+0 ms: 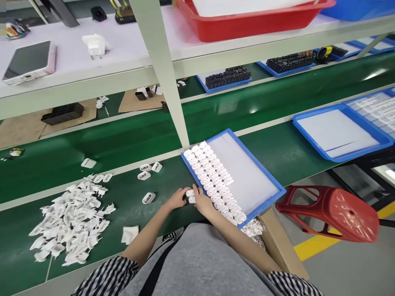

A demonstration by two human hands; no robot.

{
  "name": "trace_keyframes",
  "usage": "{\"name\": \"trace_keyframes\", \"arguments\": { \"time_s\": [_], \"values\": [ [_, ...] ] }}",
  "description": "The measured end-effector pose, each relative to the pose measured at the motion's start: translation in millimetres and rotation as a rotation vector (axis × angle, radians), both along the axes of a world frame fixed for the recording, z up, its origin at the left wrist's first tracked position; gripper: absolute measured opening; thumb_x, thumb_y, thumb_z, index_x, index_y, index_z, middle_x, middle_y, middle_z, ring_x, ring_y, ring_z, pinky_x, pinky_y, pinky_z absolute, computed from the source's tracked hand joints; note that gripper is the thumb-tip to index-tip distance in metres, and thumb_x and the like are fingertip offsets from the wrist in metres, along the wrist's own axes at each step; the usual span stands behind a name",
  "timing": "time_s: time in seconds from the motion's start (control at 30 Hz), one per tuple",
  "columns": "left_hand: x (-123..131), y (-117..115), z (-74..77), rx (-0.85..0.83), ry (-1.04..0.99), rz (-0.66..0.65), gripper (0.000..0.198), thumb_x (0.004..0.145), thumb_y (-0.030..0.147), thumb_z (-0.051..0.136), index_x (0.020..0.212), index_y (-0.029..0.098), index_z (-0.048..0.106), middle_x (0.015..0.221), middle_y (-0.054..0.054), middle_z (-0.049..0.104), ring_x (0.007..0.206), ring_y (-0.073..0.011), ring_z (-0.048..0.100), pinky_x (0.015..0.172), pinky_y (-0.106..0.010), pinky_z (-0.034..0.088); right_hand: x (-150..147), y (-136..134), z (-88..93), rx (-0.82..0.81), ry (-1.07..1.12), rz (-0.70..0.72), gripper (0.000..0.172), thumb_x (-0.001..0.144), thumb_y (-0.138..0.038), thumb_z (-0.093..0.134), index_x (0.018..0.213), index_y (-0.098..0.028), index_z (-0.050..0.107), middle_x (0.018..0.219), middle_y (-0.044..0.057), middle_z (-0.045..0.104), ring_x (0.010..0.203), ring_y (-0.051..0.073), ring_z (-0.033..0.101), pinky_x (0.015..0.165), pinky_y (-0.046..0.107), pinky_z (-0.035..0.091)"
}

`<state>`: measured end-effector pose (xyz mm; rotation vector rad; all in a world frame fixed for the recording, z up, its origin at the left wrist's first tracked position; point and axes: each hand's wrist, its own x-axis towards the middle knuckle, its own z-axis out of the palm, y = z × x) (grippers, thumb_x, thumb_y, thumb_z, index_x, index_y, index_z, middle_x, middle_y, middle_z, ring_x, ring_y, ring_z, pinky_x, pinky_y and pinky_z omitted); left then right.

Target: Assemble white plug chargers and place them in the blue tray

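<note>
1. Left hand [178, 200]: at the tray's [259, 162] near left corner, on the green belt [277, 152]. Fingers curled, tips pinching the shells [190, 196].
2. Right hand [202, 202]: just beside the same corner, touching the left hand's fingertips. Fingers curled and closed on the same shells from the other side.
3. Shells: two small white pieces, one above the other, held between my two hands. They sit just left of the tray's near end, low over the belt; I cannot tell whether they touch it.
4. Tray: blue rim, white liner. Rows [212, 181] of white shells fill its left side; its right side is bare liner.
5. Loose shells [149, 172]: four, on the belt left of the tray.
6. Pile [72, 224]: white plug parts, well left of the tray.
7. Box [279, 246]: cardboard, under the tray's near corner.
8. Stool [339, 211]: red, tipped over, right of the tray.
</note>
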<state>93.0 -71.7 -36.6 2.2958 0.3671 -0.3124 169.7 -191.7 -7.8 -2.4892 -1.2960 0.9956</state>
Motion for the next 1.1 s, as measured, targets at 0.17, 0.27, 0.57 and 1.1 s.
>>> {"name": "trace_keyframes", "arguments": {
  "time_s": [0.17, 0.27, 0.57, 1.1],
  "values": [
    [-6, -22, 1.3, -0.079, -0.043, 0.116, 0.05, 0.051, 0.007, 0.05, 0.099, 0.015, 0.041, 0.093, -0.006, 0.05, 0.085, -0.0183, 0.047, 0.075, -0.029, 0.037, 6, 2, 4.5, 0.177, 0.062, 0.112, 0.051, 0.058, -0.011, 0.05, 0.107, -0.016, 0.036, 0.108, 0.008, 0.044, 0.08, 0.02, 0.053, 0.064, 0.029, 0.04],
    [-5, -30, 23.4, -0.144, -0.129, 0.2, 0.052, 0.056, 0.009, 0.049, 0.105, 0.016, 0.036, 0.097, -0.006, 0.049, 0.084, -0.0159, 0.048, 0.071, -0.027, 0.039, 14, -8, 31.7, 0.281, 0.052, 0.09, 0.045, 0.06, -0.014, 0.048, 0.103, -0.017, 0.039, 0.102, 0.006, 0.046, 0.076, 0.019, 0.053, 0.061, 0.029, 0.04],
    [12, -24, 73.1, 0.037, -0.112, 0.187, 0.036, 0.069, 0.026, 0.042, 0.104, 0.022, 0.042, 0.1, -0.002, 0.049, 0.086, -0.0149, 0.046, 0.077, -0.028, 0.035, 126, -150, 40.6, 0.312, -0.002, -0.352, 0.058, 0.054, -0.016, 0.05, 0.109, -0.019, 0.032, 0.108, 0.008, 0.041, 0.088, 0.018, 0.047, 0.073, 0.03, 0.038],
    [-53, -56, 14.3, 0.054, 0.059, 0.061, 0.017, 0.065, 0.025, 0.043, 0.078, 0.024, 0.055, 0.078, 0.0, 0.058, 0.077, -0.0167, 0.05, 0.069, -0.026, 0.035, 130, -117, -24.1, 0.141, 0.102, -0.231, 0.058, 0.051, -0.028, 0.055, 0.107, -0.022, 0.037, 0.1, 0.007, 0.054, 0.09, 0.026, 0.049, 0.072, 0.034, 0.038]
  ]
}}
